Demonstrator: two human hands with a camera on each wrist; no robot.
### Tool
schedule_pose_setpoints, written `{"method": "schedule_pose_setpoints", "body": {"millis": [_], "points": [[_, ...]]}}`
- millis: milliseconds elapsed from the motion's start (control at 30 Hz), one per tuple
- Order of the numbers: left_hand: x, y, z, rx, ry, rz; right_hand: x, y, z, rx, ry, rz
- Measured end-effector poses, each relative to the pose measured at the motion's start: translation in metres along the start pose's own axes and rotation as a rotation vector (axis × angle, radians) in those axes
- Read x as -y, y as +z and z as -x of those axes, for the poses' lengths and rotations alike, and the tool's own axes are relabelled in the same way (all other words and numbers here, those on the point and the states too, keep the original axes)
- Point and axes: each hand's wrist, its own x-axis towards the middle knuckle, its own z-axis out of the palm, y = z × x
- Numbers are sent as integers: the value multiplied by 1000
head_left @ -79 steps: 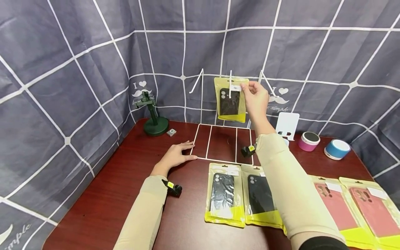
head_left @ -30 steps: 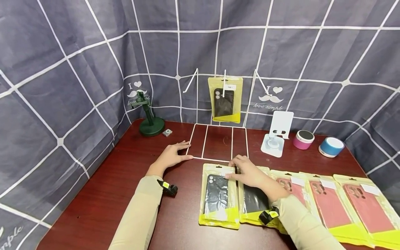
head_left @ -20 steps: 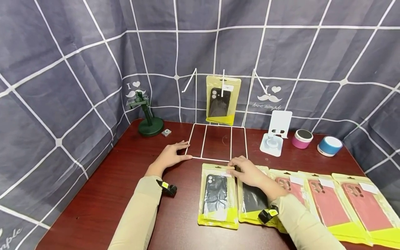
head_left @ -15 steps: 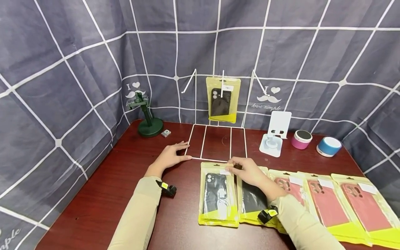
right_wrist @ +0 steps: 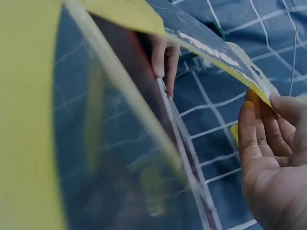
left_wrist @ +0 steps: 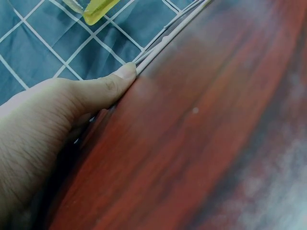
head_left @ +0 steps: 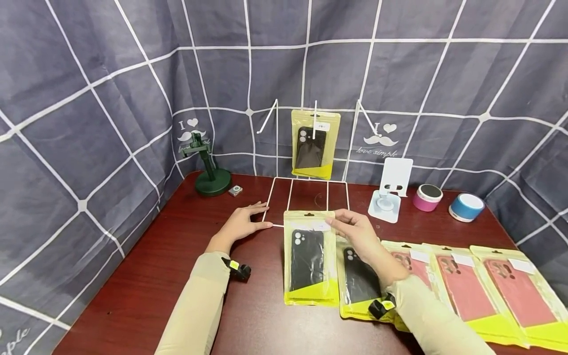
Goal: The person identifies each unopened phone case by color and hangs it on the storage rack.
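My right hand [head_left: 357, 234] pinches the top right corner of a clear and yellow bag [head_left: 308, 261] holding a black phone case. The bag is raised off the table and stands steeply; in the right wrist view thumb and fingertips [right_wrist: 271, 103] grip its edge. My left hand [head_left: 241, 222] rests at the near left corner of a white wire rack [head_left: 348, 197], fingers spread, its thumb [left_wrist: 125, 72] touching the wire. A similar bagged black case [head_left: 303, 150] hangs from the rack's middle hook. The lifted bag hides part of the rack's base.
Another bagged black case [head_left: 360, 281] lies by my right forearm, then several bagged pink cases [head_left: 470, 291]. Behind them stand a white phone stand [head_left: 397, 175], a pink speaker [head_left: 427, 199] and a blue one [head_left: 467, 207]. A green stand [head_left: 213, 181] and small silver gadget [head_left: 235, 190] sit back left.
My right hand came down from the hanging bag to the leftmost bag on the table, took its top corner and lifted it. My left hand stays at the rack.
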Motion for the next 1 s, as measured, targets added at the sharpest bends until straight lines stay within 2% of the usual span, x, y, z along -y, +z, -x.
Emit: {"method": "schedule_pose_setpoints", "body": {"millis": [100, 233, 433, 533, 633, 833, 1000], "points": [[-1, 1, -1, 0, -10, 7, 19, 5, 5, 7, -6, -85], [-3, 1, -3, -5, -6, 13, 47, 8, 11, 1, -52, -66], [-2, 0, 0, -3, -2, 17, 83, 7, 18, -38, -139, 126], [-1, 0, 1, -4, -10, 19, 100, 7, 17, -80, -225, 247], [1, 0, 2, -3, -14, 16, 117, 10, 15, -127, -289, 299], [0, -1, 2, 13, -21, 23, 150, 24, 4, -161, -369, 230], [-3, -1, 1, 8, -28, 31, 169, 35, -13, -218, -489, 165]]}}
